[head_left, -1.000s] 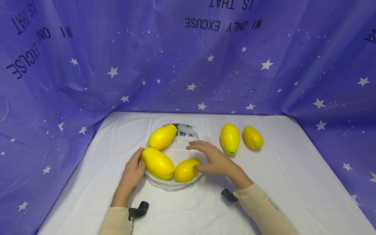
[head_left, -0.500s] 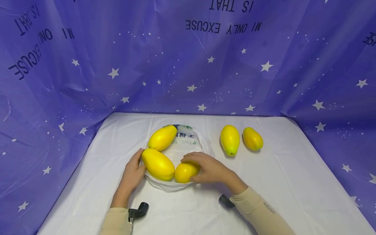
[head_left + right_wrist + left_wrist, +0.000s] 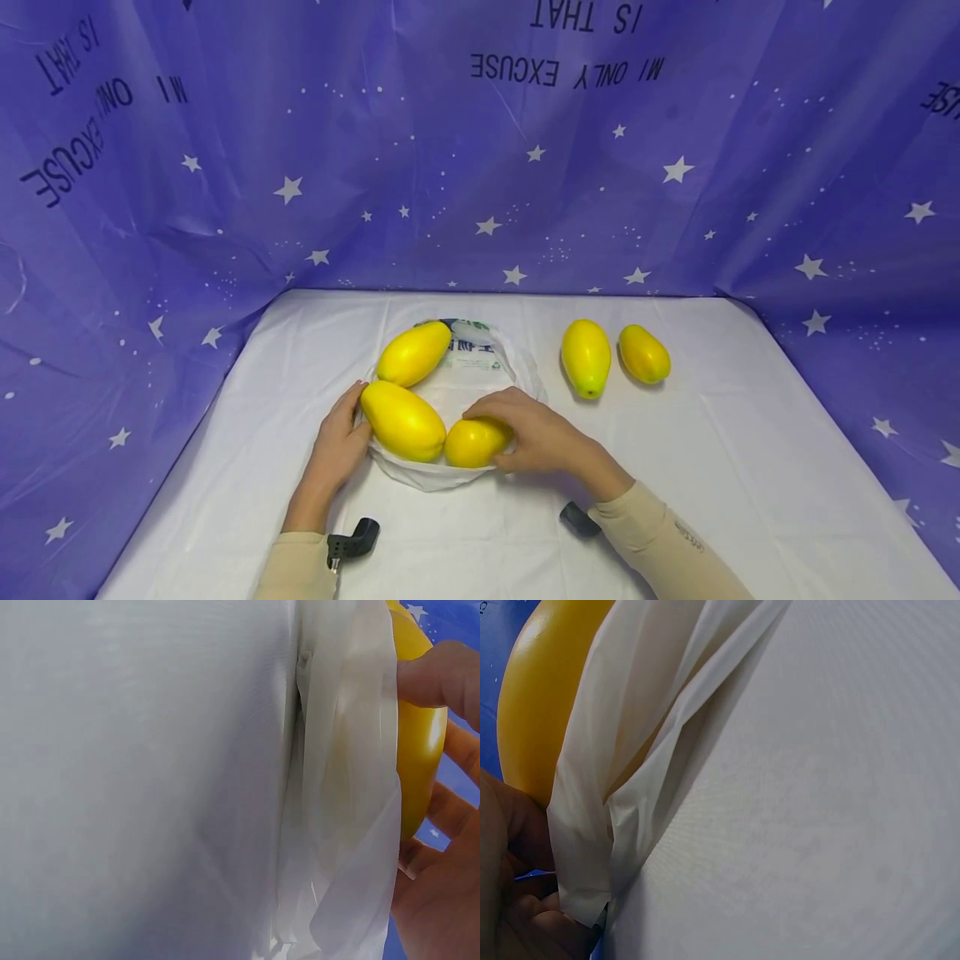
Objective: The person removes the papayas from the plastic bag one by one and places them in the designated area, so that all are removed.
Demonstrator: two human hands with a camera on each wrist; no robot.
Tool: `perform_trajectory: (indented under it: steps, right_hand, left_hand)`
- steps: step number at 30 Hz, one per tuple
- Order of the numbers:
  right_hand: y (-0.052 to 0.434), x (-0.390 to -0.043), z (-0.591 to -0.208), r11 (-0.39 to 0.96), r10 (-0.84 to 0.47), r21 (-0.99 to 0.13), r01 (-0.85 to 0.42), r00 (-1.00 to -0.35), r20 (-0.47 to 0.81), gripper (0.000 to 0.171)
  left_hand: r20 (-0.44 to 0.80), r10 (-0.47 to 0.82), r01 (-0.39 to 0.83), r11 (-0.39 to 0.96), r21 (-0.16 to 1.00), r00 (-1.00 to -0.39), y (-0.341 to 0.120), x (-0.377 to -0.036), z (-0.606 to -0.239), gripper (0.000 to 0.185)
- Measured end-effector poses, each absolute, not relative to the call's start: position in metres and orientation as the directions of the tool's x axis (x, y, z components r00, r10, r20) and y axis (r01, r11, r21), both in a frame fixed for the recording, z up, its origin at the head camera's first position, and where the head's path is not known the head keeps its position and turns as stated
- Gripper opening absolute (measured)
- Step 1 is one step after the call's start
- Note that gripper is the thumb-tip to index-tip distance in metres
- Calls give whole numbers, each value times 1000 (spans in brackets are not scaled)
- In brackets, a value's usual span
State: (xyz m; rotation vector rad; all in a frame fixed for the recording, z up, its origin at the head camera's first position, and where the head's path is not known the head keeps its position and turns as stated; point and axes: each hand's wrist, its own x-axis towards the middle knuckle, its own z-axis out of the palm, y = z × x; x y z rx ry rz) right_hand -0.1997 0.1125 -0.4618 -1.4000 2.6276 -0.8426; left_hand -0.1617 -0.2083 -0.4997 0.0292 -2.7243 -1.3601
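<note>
White plastic bag (image 3: 429,478) lies open on the table, left of centre in the lower half of the head frame, blue and green print at its top edge. Three yellow papaya-like fruits in the bag: upper-left fruit (image 3: 414,354), lower-left fruit (image 3: 403,421), lower-right fruit (image 3: 474,442). Lower-left one is just beside both others.

Right hand (image 3: 543,437) comes in from lower right, holds the lower-right fruit: thumb on near side, fingers curved over the top and far side. Right wrist view shows thumb on the fruit, fingers behind it, bag plastic in front.

Left hand (image 3: 337,446) at the bag's left edge, beside the lower-left fruit. Left wrist view: fingers curled, bag edge pinched between them and the thumb; fingertips partly hidden by plastic.

Two more fruits outside the bag, right of centre: long fruit (image 3: 587,358) with a greenish lower tip, and smaller fruit (image 3: 644,354) to its right, tilted, near but apart.

White tablecloth (image 3: 765,475) under everything. Purple backdrop (image 3: 592,225) fills the upper frame, white stars, black lettering upside down. Beige sleeves (image 3: 667,542) on both arms, black wrist camera (image 3: 358,540) at lower left, another black camera (image 3: 579,518) at lower right.
</note>
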Motion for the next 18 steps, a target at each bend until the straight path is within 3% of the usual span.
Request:
perform_trajectory:
  steps: [18]
  right_hand:
    - [125,-197,-445,488,-652,-506,-712,-682,330,67]
  left_hand:
    - [79,-59,26,610,792,-995,-209,-162,-501,60]
